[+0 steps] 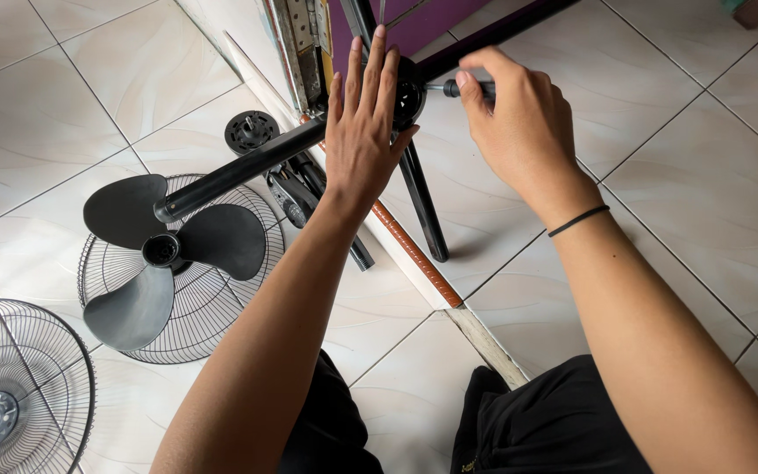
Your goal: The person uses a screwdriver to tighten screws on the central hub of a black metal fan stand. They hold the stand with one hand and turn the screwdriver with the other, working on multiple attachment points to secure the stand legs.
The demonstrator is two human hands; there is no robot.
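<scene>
Left hand [361, 132] fingers spread flat, steadying black fan-stand hub [409, 92]; right hand [519, 118] fingers pinch screwdriver [467, 88]; stand looks rigid, light, best gripped at hub

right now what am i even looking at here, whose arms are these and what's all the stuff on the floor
This is one picture from a camera worn on a person's head, looking down at their own two bare arms and their knees in black shorts. The left hand lies flat, fingers spread, on the black hub where the black stand legs meet. The right hand grips a screwdriver aimed sideways into that hub. On the white tiled floor lie fan parts: a black three-blade propeller resting on a wire grille, a second grille at lower left, and a round black plastic nut.
</scene>
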